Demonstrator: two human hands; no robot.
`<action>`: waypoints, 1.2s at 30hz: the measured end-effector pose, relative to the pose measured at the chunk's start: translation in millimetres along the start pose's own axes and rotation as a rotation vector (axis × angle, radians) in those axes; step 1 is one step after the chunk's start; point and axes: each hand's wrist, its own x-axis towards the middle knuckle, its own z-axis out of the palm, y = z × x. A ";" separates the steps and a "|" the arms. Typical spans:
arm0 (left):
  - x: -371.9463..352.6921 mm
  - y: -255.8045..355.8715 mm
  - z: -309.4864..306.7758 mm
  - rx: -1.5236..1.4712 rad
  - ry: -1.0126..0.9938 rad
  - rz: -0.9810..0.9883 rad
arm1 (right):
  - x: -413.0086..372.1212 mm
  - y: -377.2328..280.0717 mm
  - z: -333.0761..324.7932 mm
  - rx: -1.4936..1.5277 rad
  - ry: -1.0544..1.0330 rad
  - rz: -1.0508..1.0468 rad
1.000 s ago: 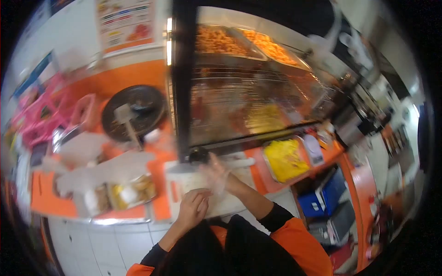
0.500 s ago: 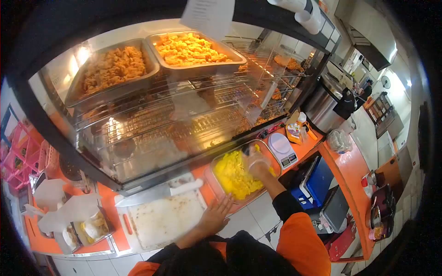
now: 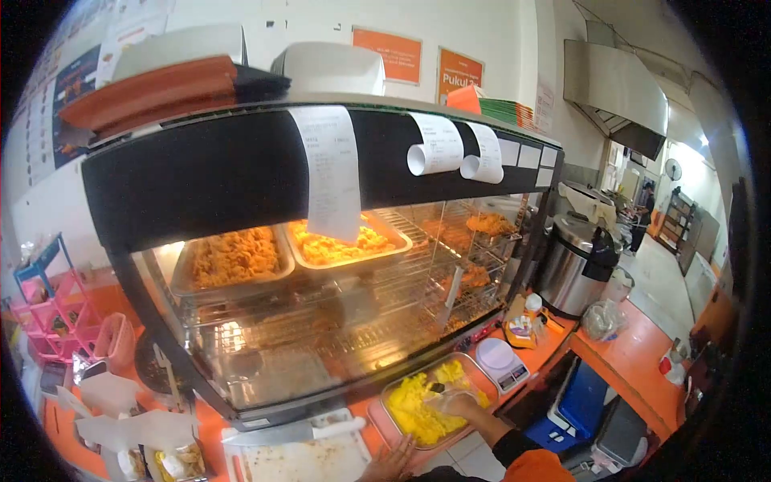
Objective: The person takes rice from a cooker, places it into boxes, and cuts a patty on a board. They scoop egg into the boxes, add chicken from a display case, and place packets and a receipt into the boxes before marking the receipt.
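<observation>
A metal tray (image 3: 381, 419) of yellow scrambled egg (image 3: 422, 408) stands on the orange counter in front of the glass warmer. My right hand (image 3: 456, 404), in a clear plastic glove, reaches into the tray with its fingers curled in. Something small and dark shows at the fingertips, and I cannot tell what it is. At the tray's near left corner rests my left hand (image 3: 391, 461), fingers stretched out against the rim. To its left lies a white cutting board (image 3: 301, 459) with a large knife (image 3: 277, 435) across its far edge.
A kitchen scale (image 3: 499, 359) stands right of the tray, with a rice cooker (image 3: 566, 261) beyond. The heated display case (image 3: 321, 321) holds trays of fried chicken (image 3: 241, 255). Paper boxes with food (image 3: 165, 459) stand at left; a blue cooler (image 3: 574, 406) is below right.
The view has tilted up, showing the top of the warmer and hanging receipts. My right hand has come lower within the tray, nearer its middle. My left hand stays at the rim.
</observation>
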 end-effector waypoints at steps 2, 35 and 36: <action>2.3 0.1 -1.8 0.003 -0.040 -0.010 | 18.8 30.9 18.5 -0.052 -0.033 -0.121; -7.1 5.5 -28.7 -0.185 -0.235 -0.083 | 21.9 80.4 13.1 0.032 0.264 -0.464; -6.5 5.9 -30.0 -0.186 -0.245 -0.086 | 24.7 84.3 17.4 -0.130 0.194 -0.473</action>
